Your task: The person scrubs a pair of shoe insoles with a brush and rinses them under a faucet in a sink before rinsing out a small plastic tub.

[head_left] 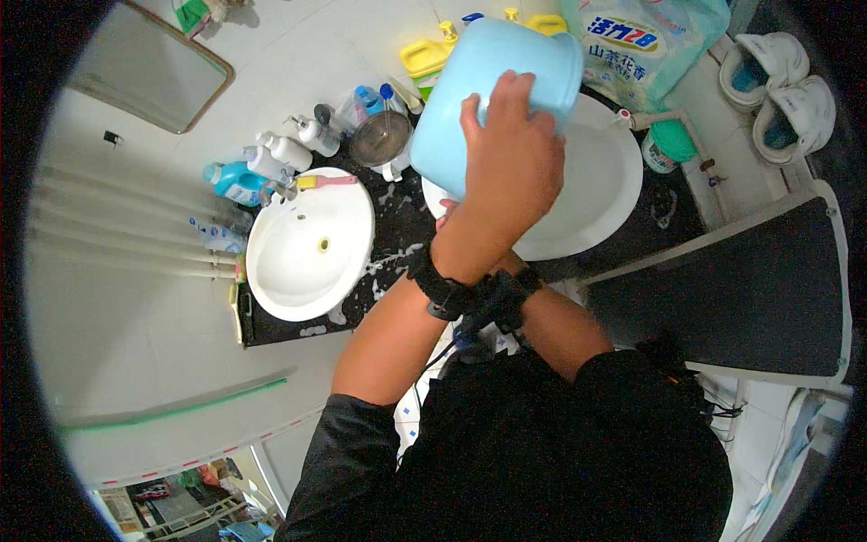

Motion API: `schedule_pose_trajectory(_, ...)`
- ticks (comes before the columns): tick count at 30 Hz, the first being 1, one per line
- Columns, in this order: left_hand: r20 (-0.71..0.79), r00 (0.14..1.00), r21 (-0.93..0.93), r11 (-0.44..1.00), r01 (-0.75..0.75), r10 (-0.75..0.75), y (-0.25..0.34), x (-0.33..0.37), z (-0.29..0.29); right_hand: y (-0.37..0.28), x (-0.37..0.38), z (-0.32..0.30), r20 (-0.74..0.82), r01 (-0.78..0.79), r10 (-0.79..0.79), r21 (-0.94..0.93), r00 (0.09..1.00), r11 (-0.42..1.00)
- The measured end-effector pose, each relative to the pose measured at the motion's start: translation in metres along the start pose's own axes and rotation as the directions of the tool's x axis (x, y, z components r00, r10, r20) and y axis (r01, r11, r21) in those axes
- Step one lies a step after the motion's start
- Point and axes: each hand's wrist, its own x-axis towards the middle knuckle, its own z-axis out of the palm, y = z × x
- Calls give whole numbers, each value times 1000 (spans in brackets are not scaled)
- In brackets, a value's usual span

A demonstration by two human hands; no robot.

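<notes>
i tip a light blue tub (492,99) over the white basin (596,190) on the dark worktop (397,226), my left hand (506,163) clamped on its side. my right hand is mostly hidden beneath; i cannot tell its grip. this looks like the emptying step; next calls for a steady tilt over the basin. behind stand a pale green bag (646,45) with a blue label, yellow jugs (424,56), and white and blue bottles (271,163) by the sink (307,244).

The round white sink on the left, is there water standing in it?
No: the round white sink shows a bare white bowl with its drain uncovered, and only a pink and yellow toothbrush lies across its rim.
</notes>
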Motion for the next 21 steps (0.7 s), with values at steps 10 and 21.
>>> schedule_pose_trajectory(10,74,835,-661,600,450,-545,-166,-151,-93,66,-12,-15,-484,205,-608,-652,629,730)
schedule_pose_trajectory(21,509,193,-706,-277,652,-839,-261,-367,-165,225,8,-6,-195,-206,-773,-975,603,85)
